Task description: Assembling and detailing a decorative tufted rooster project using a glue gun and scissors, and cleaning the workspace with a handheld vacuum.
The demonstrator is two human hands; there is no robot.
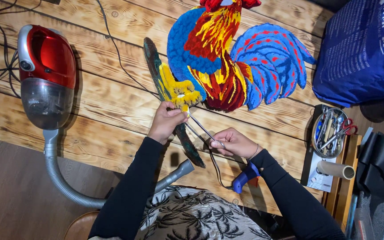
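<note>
A tufted rooster rug (227, 58) in blue, red and yellow lies on the wooden table (112, 102). Its yellow feet (181, 93) stand on a dark green and brown perch strip (187, 142). My left hand (165, 122) pinches the edge of the rug at the yellow foot. My right hand (234, 142) holds long thin metal scissors (203, 129), whose tips reach the yellow foot beside my left fingers. Both arms wear black sleeves.
A red and grey vacuum cleaner (45, 73) with a grey hose (63, 182) lies at the left. A blue glue gun (244, 177) rests under my right wrist. A round tin of tools (330, 132), a cardboard tube (336, 170) and a blue bag (363, 53) sit right.
</note>
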